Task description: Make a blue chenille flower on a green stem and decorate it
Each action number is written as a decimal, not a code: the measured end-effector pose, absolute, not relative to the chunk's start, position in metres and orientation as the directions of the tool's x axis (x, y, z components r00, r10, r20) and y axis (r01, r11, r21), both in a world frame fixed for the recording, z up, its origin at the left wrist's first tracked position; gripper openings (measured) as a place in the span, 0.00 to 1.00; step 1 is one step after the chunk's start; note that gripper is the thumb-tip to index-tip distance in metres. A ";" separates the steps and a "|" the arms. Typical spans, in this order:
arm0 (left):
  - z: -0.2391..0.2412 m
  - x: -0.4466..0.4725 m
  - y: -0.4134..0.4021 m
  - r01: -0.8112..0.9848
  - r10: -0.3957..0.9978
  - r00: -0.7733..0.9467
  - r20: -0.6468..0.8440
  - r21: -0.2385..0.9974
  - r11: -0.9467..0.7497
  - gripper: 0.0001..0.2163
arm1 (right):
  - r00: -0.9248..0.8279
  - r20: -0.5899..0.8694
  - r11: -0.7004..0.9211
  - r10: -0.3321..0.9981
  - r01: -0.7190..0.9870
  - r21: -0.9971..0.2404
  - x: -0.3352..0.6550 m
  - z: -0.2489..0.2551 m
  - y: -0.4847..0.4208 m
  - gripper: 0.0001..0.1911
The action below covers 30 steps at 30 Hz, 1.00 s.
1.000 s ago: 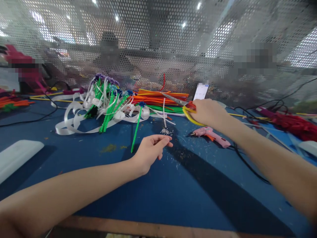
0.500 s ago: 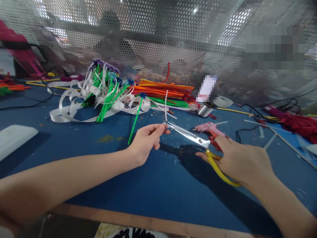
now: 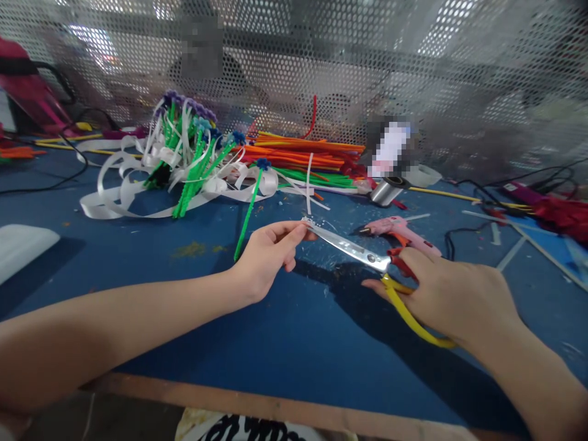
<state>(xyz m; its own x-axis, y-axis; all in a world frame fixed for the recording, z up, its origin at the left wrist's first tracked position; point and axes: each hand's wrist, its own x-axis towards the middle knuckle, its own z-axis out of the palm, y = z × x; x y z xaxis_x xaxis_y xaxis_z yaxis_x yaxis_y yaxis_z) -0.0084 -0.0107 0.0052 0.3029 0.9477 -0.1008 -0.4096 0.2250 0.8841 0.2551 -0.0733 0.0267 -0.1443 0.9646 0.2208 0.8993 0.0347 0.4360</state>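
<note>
Right hand [image 3: 452, 294] grips the scissors [image 3: 367, 260] by the handles, fingers curled through the yellow and red loops. Blades look shut or nearly so (hard to tell at this angle).

Long axis of the scissors runs from the right hand up and left across the blue table [image 3: 275, 343]. The tip ends right at the left hand [image 3: 266, 254].

Left hand: thumb and forefinger pinched together at the blade tip, touching it or something tiny held there. I cannot tell which. Other fingers are loosely curled.

So the tip lies at the left fingertips, the handles well to the right. The left hand is nearer the point, the right hand nearer the pivot.

Around them:
- pink glue gun [image 3: 397, 229] just behind the scissors, nozzle pointing left
- one green stem [image 3: 248, 211] with a blue head lying just beyond the left hand
- white ribbon [image 3: 119, 196] tangled with more green stems further back left
- orange sticks [image 3: 303, 153] stacked at the mesh screen [image 3: 321, 55]
- silver roll [image 3: 383, 190] beside them
</note>
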 end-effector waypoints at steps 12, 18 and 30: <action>0.005 -0.009 -0.013 -0.360 0.946 0.307 -0.101 0.908 0.214 0.07 | -0.121 0.216 0.012 0.969 0.894 0.447 0.250 0.029 -0.076 0.33; 0.004 -0.009 -0.012 -0.364 0.950 0.293 -0.109 0.906 0.216 0.07 | -0.074 0.189 -0.010 0.979 0.913 0.408 0.246 0.031 -0.073 0.33; 0.008 -0.009 -0.015 -0.324 0.934 0.341 -0.106 0.919 0.223 0.06 | 0.080 0.086 -0.104 0.993 0.939 0.329 0.237 0.093 0.000 0.28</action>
<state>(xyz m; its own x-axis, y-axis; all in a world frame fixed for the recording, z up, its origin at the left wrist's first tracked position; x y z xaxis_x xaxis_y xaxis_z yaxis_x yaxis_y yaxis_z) -0.0092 -0.0152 0.0082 0.3414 0.9339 -0.1064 -0.3237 0.2231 0.9195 0.2365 0.0003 0.0933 0.0797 0.9931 0.0855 0.9387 -0.1037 0.3288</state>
